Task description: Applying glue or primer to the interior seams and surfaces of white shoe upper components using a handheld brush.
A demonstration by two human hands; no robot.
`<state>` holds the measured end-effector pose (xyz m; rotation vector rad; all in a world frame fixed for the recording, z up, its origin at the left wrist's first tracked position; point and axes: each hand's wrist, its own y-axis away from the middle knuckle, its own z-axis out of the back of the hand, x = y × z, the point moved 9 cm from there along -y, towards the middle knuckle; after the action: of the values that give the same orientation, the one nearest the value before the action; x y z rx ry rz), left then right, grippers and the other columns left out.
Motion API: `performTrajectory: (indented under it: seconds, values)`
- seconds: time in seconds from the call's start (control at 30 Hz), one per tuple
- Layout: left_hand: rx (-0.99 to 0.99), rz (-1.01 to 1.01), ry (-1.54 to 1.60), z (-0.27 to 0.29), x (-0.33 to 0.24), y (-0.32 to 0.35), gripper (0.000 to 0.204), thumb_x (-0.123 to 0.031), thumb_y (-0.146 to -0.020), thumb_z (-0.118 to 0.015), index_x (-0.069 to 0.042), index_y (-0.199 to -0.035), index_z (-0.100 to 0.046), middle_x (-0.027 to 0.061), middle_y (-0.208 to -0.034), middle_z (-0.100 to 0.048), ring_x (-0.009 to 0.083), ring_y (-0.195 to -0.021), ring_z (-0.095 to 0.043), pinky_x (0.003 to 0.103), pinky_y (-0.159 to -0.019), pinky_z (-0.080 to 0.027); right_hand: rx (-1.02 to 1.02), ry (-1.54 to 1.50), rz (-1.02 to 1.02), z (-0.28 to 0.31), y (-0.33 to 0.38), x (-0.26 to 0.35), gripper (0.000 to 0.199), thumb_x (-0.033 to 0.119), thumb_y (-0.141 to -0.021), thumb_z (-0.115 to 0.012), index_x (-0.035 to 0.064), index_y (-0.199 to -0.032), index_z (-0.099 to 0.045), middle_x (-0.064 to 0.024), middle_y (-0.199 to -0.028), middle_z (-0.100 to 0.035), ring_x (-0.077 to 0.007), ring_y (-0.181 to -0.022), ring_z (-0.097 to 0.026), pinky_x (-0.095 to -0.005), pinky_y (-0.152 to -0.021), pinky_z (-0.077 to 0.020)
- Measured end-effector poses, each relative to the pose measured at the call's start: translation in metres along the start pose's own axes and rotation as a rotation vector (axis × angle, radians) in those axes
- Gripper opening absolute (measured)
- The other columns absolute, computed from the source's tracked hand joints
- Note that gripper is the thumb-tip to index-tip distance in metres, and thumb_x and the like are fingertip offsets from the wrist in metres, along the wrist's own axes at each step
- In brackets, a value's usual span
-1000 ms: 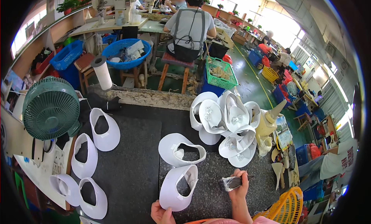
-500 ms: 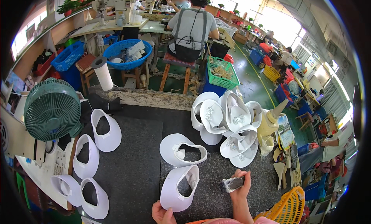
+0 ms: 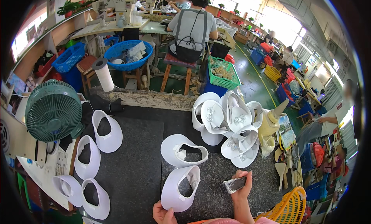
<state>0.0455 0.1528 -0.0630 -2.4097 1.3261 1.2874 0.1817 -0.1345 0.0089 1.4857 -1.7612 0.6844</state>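
Observation:
At the bottom centre my left hand point(image 3: 164, 213) pinches the front edge of a white shoe upper point(image 3: 172, 197), thumb on top. The upper lies on the dark worktop, its opening turned up and to the right. My right hand point(image 3: 242, 187) is raised over the speckled board to the right, fingers closed round a dark flat tool point(image 3: 235, 184) with a whitish, film-like end. Its exact kind does not show. Just beyond the held upper lies a second white upper point(image 3: 174, 148). Several more white uppers point(image 3: 112, 137) stand along the left side.
Uppers with sparkling ornaments point(image 3: 239, 160) are heaped at the back right, beside a cream pointed container point(image 3: 270, 125). A green fan point(image 3: 54, 112) stands at the left. A yellow basket point(image 3: 290, 208) sits at the lower right. Ahead, a person point(image 3: 193, 28) sits on a stool.
Both hands keep nearly the same place and grip. The tool in my right hand has tilted slightly. The whole view has shifted a little.

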Motion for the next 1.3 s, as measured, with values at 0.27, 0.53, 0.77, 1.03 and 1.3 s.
performTrajectory:
  seconds: [0.27, 0.53, 0.77, 1.03, 1.3]
  values:
    - [0.035, -0.026, 0.011, 0.003, 0.003, -0.001, 0.037, 0.004, -0.064, -0.062, 0.002, -0.098, -0.050, 0.0164, -0.098, -0.059, 0.0212, -0.094, -0.058, 0.039, -0.092, -0.042, 0.004, -0.021, -0.012, 0.003, -0.001, -0.002, 0.041, 0.038, -0.095, -0.037, 0.0073, -0.072, -0.051, -0.0023, -0.065, -0.040, -0.0121, -0.054, -0.035, -0.0269, -0.049, -0.0306]
    - [0.069, -0.030, 0.047, 0.002, 0.004, -0.001, 0.036, 0.005, -0.065, -0.061, 0.002, -0.099, -0.049, 0.0165, -0.099, -0.059, 0.0212, -0.095, -0.057, 0.039, -0.092, -0.041, 0.019, -0.034, -0.024, 0.002, 0.000, -0.003, 0.041, 0.038, -0.095, -0.037, 0.0075, -0.072, -0.051, -0.0020, -0.065, -0.041, -0.0122, -0.054, -0.035, -0.0271, -0.050, -0.0310]
    - [0.046, -0.011, 0.016, -0.004, 0.000, 0.000, 0.035, 0.005, -0.066, -0.060, 0.001, -0.099, -0.049, 0.0165, -0.099, -0.058, 0.0215, -0.096, -0.057, 0.039, -0.093, -0.041, 0.011, -0.051, -0.037, 0.006, -0.001, -0.005, 0.040, 0.037, -0.095, -0.037, 0.0087, -0.072, -0.051, -0.0015, -0.066, -0.043, -0.0122, -0.056, -0.037, -0.0274, -0.052, -0.0319]
    - [0.053, -0.023, 0.023, -0.002, 0.001, -0.001, 0.034, 0.005, -0.066, -0.059, 0.001, -0.098, -0.049, 0.0158, -0.099, -0.058, 0.0210, -0.097, -0.057, 0.039, -0.094, -0.040, 0.005, -0.040, -0.034, 0.001, 0.000, -0.004, 0.040, 0.038, -0.095, -0.037, 0.0083, -0.072, -0.051, -0.0018, -0.066, -0.043, -0.0122, -0.056, -0.037, -0.0274, -0.052, -0.0321]
    - [0.165, -0.017, -0.179, -0.009, -0.004, -0.001, 0.037, 0.001, -0.077, -0.060, 0.003, -0.111, -0.045, 0.0138, -0.105, -0.054, 0.0194, -0.097, -0.052, 0.038, -0.091, -0.040, -0.002, -0.021, -0.026, 0.001, 0.000, -0.003, 0.041, 0.038, -0.095, -0.037, 0.0074, -0.071, -0.050, -0.0023, -0.065, -0.041, -0.0119, -0.054, -0.034, -0.0275, -0.050, -0.0302]
